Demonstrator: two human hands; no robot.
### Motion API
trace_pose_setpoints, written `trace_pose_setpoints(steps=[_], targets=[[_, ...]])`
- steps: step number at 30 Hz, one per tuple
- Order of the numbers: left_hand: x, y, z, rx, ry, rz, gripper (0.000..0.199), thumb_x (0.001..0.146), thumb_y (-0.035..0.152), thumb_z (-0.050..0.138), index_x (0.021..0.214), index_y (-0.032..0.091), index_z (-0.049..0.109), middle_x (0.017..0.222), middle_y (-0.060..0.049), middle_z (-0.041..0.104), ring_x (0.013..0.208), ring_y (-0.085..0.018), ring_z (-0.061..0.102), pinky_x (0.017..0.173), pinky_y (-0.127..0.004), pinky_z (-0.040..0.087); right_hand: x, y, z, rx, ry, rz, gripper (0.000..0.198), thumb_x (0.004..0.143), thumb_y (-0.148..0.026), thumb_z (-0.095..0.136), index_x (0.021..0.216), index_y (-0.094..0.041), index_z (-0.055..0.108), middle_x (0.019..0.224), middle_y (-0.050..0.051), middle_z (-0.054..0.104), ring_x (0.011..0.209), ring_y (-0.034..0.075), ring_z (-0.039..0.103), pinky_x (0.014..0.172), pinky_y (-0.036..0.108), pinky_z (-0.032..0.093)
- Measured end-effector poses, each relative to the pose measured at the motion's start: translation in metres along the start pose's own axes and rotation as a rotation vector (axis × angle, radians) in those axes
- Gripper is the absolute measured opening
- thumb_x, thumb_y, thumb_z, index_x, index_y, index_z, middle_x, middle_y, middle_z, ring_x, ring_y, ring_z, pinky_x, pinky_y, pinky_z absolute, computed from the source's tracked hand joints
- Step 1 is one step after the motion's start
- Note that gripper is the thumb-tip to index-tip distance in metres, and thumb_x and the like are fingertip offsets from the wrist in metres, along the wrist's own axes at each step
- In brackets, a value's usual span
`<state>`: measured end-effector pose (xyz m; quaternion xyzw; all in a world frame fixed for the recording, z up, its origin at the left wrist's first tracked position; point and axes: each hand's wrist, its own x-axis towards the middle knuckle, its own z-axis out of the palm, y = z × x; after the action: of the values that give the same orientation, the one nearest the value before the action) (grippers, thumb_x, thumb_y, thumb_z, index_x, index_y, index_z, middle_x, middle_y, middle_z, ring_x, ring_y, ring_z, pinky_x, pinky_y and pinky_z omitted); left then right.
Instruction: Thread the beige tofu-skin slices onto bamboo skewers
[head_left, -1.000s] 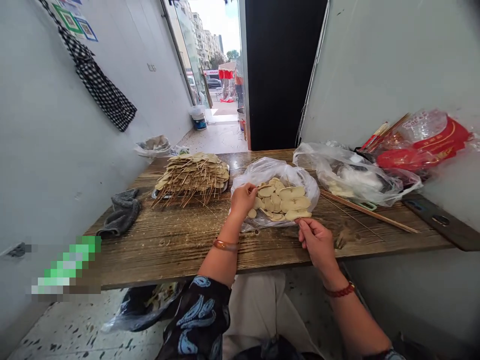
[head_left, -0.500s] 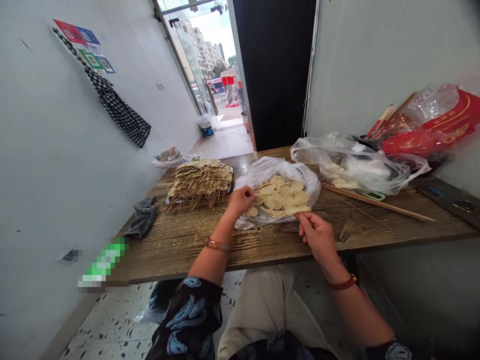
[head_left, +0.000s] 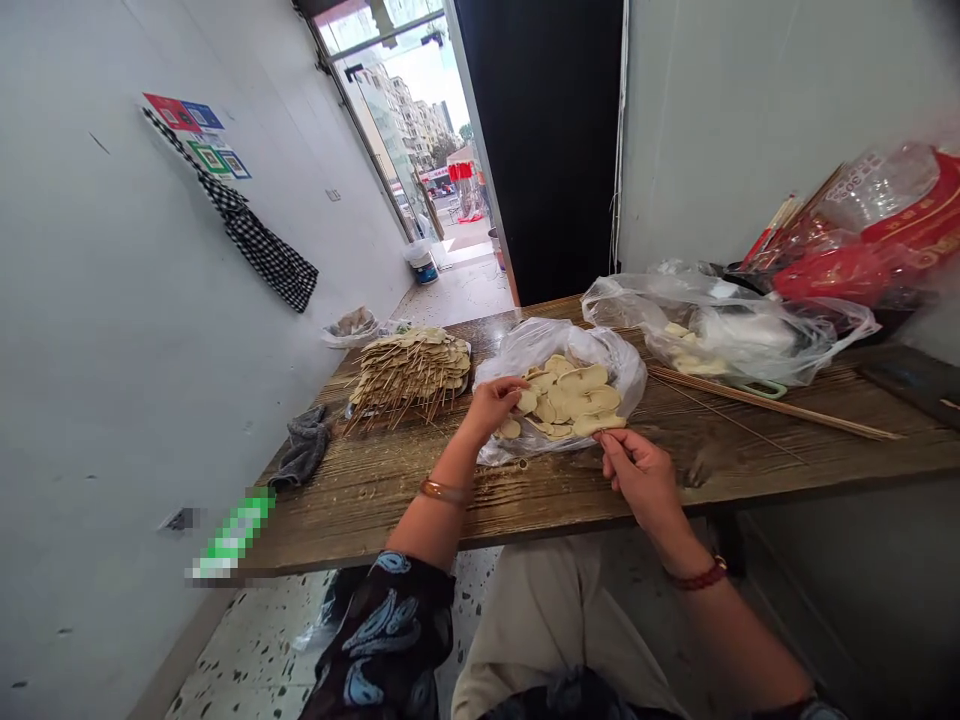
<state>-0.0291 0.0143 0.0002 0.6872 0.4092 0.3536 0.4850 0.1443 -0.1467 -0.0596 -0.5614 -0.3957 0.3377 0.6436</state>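
Note:
My left hand (head_left: 495,408) pinches a thin round pale-yellow slice (head_left: 527,401), which looks like potato. That hand is over the left side of a clear plastic bag (head_left: 499,350) laid open on the table. Many loose slices (head_left: 589,378) are heaped in the bag. At the bag's front right corner, my right hand (head_left: 637,468) is closed with thumb and finger on the end of a thin bamboo skewer (head_left: 601,432). A slice lies along this skewer and hides most of it. To the left stands a stack of skewered slices (head_left: 412,372), stick ends pointing toward me.
Bare bamboo skewers (head_left: 780,403) lie right of the bag on the wooden table (head_left: 420,510). Behind them are another plastic bag (head_left: 622,300) and red packaging (head_left: 832,272). A grey cloth (head_left: 302,445) lies by the left wall; a dark board (head_left: 911,390) is far right.
My left hand has picked a slice and brought it slightly right, toward the heap's middle. My right hand keeps its pinch on the skewer. The whole view has shifted a little.

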Motion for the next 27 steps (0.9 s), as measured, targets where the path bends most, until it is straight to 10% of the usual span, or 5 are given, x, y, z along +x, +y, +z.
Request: trace_pose_setpoints(steps=[11, 19, 27], targets=[[0.006, -0.020, 0.004, 0.805, -0.126, 0.257, 0.033, 0.064, 0.001, 0.050, 0.088, 0.016, 0.066, 0.091, -0.006, 0.063, 0.083, -0.018, 0.056, 0.077, -0.028, 0.043, 0.001, 0.001, 0.000, -0.029, -0.010, -0.016, 0.035, 0.085, -0.049, 0.057, 0.084, -0.016, 0.068, 0.050, -0.004, 0.052, 0.039, 0.008, 0.044, 0.039, 0.019, 0.034], [-0.002, -0.018, -0.004, 0.719, -0.114, 0.256, 0.016, 0.061, 0.002, 0.049, 0.066, 0.017, 0.054, 0.074, -0.002, 0.057, 0.070, -0.014, 0.050, 0.066, -0.025, 0.039, 0.001, 0.004, -0.001, -0.030, -0.003, 0.005, 0.037, 0.084, -0.049, 0.058, 0.090, -0.014, 0.070, 0.050, -0.004, 0.051, 0.039, 0.008, 0.044, 0.039, 0.019, 0.035], [-0.006, -0.019, -0.022, 0.184, 0.060, 0.138, 0.008, 0.065, 0.012, 0.055, 0.069, 0.017, 0.049, 0.075, -0.001, 0.064, 0.067, -0.012, 0.059, 0.063, -0.023, 0.044, 0.000, 0.003, -0.002, -0.033, -0.017, 0.013, 0.034, 0.086, -0.047, 0.057, 0.090, -0.015, 0.069, 0.051, -0.005, 0.051, 0.040, 0.008, 0.044, 0.040, 0.019, 0.036]])
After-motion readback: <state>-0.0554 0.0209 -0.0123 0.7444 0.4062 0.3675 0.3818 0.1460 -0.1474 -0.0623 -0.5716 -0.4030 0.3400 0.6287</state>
